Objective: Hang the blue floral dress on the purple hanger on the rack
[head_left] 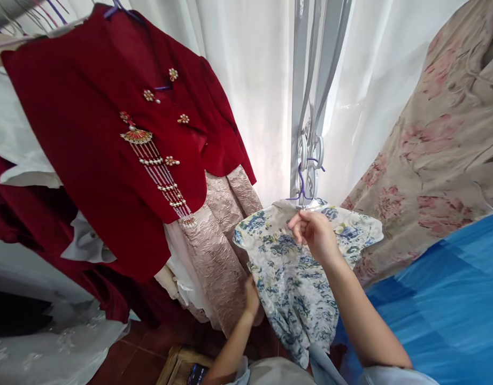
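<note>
A white blouse with blue flowers (286, 256) hangs from a purple hanger (301, 184), with its neckline towards the top. At the middle of that neckline is my right hand (316, 235), its fingers curled and the thumb near the collar edge. Whatever small thing the fingers pinch there is too small to make out. My left hand (252, 298) is lower down, beside the left edge of the blouse and close to a pink brocade skirt (214, 240). Its fingers are partly hidden and slightly blurred.
A dark red velvet jacket (82, 123) with beaded brooches hangs on the left. White hanging rings (319, 152) and grey straps hold the hanger before a white curtain (246, 80). To the right hang a beige floral garment (426, 160) and blue fabric (443, 299). A wooden stool (176, 363) stands below.
</note>
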Demonstrator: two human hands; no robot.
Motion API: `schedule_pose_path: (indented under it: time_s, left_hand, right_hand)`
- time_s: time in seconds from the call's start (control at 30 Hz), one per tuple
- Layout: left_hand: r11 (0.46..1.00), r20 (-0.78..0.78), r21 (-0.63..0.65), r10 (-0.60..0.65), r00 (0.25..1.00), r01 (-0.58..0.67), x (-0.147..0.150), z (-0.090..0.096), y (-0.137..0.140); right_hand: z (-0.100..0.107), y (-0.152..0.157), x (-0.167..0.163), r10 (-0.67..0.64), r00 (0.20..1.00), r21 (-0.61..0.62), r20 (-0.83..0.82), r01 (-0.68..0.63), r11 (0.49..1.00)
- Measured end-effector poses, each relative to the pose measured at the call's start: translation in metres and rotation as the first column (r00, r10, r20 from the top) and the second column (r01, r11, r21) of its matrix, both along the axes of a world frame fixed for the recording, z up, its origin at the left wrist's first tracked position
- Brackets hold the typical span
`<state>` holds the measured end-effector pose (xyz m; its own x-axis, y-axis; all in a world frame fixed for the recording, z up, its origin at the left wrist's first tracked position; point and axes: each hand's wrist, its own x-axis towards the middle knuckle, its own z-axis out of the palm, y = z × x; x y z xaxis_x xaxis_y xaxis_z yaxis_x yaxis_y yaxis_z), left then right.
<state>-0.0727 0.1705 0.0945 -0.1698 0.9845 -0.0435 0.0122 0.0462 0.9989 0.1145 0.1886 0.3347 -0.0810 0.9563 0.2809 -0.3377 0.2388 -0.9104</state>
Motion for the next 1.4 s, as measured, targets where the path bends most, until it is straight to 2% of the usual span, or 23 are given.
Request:
schedule_pose_path:
  time_s: [0.03, 0.07, 0.1, 0.13, 0.2, 0.23, 0.27, 0.3, 0.33, 0.37, 0.4, 0.43, 0.5, 0.57, 0.63, 0.77, 0.9, 1.03, 1.17, 1.3, 1.4]
  left_hand:
    - [0.974, 0.005, 0.091, 0.209, 0.978, -0.208, -0.013, 0.014, 0.014]
    - [0.896, 0.029, 0.214, 0.393, 0.919, -0.390, -0.025, 0.033, 0.027]
    - [0.784, 0.070, 0.362, 0.517, 0.853, -0.505, -0.034, 0.057, 0.040]
    - [0.676, 0.102, 0.520, 0.558, 0.824, -0.522, -0.039, 0.085, 0.050]
    - [0.506, 0.035, 0.810, 0.461, 0.887, -0.296, -0.036, 0.145, 0.062]
    - [0.454, -0.105, 0.887, 0.369, 0.924, -0.081, -0.027, 0.174, 0.063]
    - [0.426, -0.310, 0.887, 0.259, 0.915, 0.180, -0.016, 0.200, 0.062]
    - [0.388, -0.507, 0.823, 0.174, 0.844, 0.414, -0.002, 0.220, 0.060]
    - [0.349, -0.663, 0.723, 0.106, 0.741, 0.596, 0.012, 0.236, 0.056]
    - [0.312, -0.780, 0.608, 0.063, 0.623, 0.730, 0.024, 0.247, 0.053]
    - [0.285, -0.854, 0.509, 0.047, 0.518, 0.813, 0.035, 0.253, 0.050]
    - [0.272, -0.900, 0.430, 0.050, 0.433, 0.861, 0.044, 0.255, 0.048]
    - [0.283, -0.946, 0.325, 0.083, 0.315, 0.902, 0.053, 0.253, 0.046]
    - [0.307, -0.960, 0.276, 0.124, 0.250, 0.911, 0.055, 0.248, 0.045]
    - [0.294, -0.960, 0.267, 0.163, 0.227, 0.918, 0.055, 0.243, 0.045]
    - [0.230, -0.919, 0.361, 0.252, 0.303, 0.904, 0.061, 0.233, 0.043]
    - [0.249, -0.885, 0.441, 0.281, 0.371, 0.862, 0.068, 0.232, 0.039]
    - [0.257, -0.894, 0.446, 0.158, 0.418, 0.857, 0.064, 0.251, 0.034]
    - [0.273, -0.901, 0.427, 0.050, 0.431, 0.862, 0.061, 0.271, 0.032]
    - [0.262, -0.864, 0.503, 0.125, 0.487, 0.824, 0.067, 0.277, 0.032]
    - [0.253, -0.812, 0.583, 0.197, 0.549, 0.772, 0.072, 0.282, 0.037]
  right_hand:
    - [-0.006, -0.002, 0.001, -0.016, 1.000, -0.001, 0.025, 0.016, 1.000]
    - [-0.011, -0.004, 0.001, -0.036, 0.998, 0.000, 0.045, 0.036, 0.999]
    - [-0.015, -0.005, 0.002, -0.059, 0.996, 0.004, 0.061, 0.059, 0.998]
    - [-0.020, -0.006, 0.001, -0.078, 0.994, 0.007, 0.077, 0.078, 0.997]
    - [-0.029, -0.007, -0.001, -0.112, 0.989, 0.004, 0.102, 0.112, 0.994]
    - [-0.034, -0.009, -0.002, -0.128, 0.986, -0.003, 0.111, 0.129, 0.992]
    - [-0.039, -0.011, -0.004, -0.143, 0.982, -0.012, 0.121, 0.145, 0.989]
    - [-0.045, -0.013, -0.006, -0.158, 0.979, -0.021, 0.129, 0.162, 0.987]
    - [-0.051, -0.016, -0.008, -0.173, 0.976, -0.026, 0.136, 0.178, 0.984]
    - [-0.056, -0.020, -0.009, -0.186, 0.972, -0.025, 0.142, 0.192, 0.981]
    - [-0.062, -0.023, -0.010, -0.197, 0.969, -0.022, 0.149, 0.202, 0.979]
    - [-0.067, -0.027, -0.010, -0.204, 0.966, -0.015, 0.156, 0.209, 0.978]
    - [-0.076, -0.032, -0.008, -0.213, 0.961, -0.005, 0.174, 0.217, 0.976]
    - [-0.083, -0.035, -0.006, -0.212, 0.956, 0.001, 0.204, 0.216, 0.976]
    - [-0.090, -0.035, -0.005, -0.219, 0.945, 0.018, 0.242, 0.222, 0.975]
    - [-0.097, -0.035, -0.004, -0.252, 0.927, 0.061, 0.279, 0.245, 0.968]
    - [-0.089, -0.036, 0.003, -0.214, 0.938, 0.074, 0.271, 0.201, 0.977]
    - [-0.071, -0.032, 0.012, -0.093, 0.945, 0.100, 0.313, 0.065, 0.993]
    - [-0.054, -0.029, 0.013, -0.102, 0.941, 0.182, 0.323, 0.044, 0.982]
    - [-0.035, -0.028, 0.006, -0.212, 0.949, 0.228, 0.233, 0.158, 0.961]
    - [-0.027, -0.025, 0.003, -0.201, 0.958, 0.161, 0.205, 0.169, 0.972]
